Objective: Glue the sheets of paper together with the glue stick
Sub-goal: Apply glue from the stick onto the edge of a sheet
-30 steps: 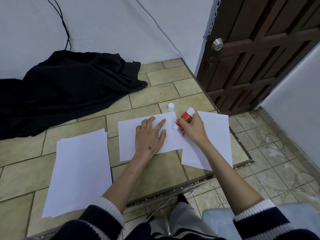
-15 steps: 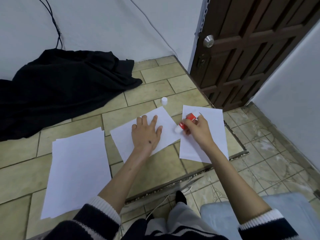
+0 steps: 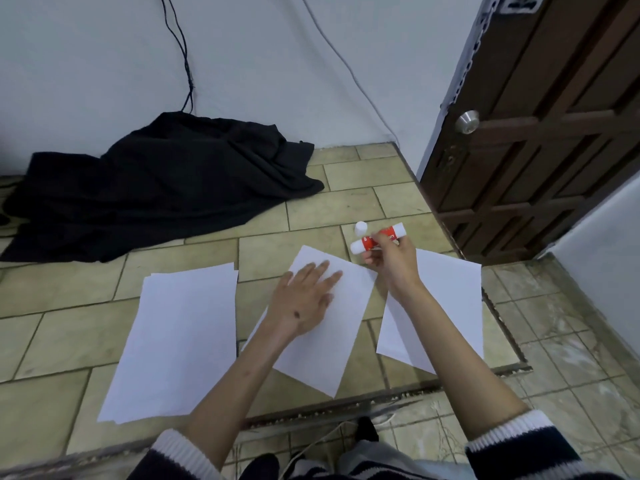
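Note:
My right hand (image 3: 391, 265) grips an uncapped red and white glue stick (image 3: 375, 239), lifted above the floor near the far corner of the middle sheet (image 3: 329, 344). That sheet lies skewed on the tiled floor, and my left hand (image 3: 304, 301) rests flat on it with fingers spread. Another white sheet (image 3: 446, 299) lies to the right, partly under my right forearm. A stack of white sheets (image 3: 180, 341) lies to the left. The white cap (image 3: 360, 228) stands on the tile just beyond the glue stick.
A black cloth (image 3: 162, 188) is heaped against the white wall at the left, with cables hanging above it. A dark wooden door (image 3: 540, 133) stands at the right. The tiled platform ends in a step edge (image 3: 346, 407) near my knees.
My left hand has turned the middle sheet to a skewed angle, away from the right sheet. My right hand has lifted the glue stick off the paper, toward the cap.

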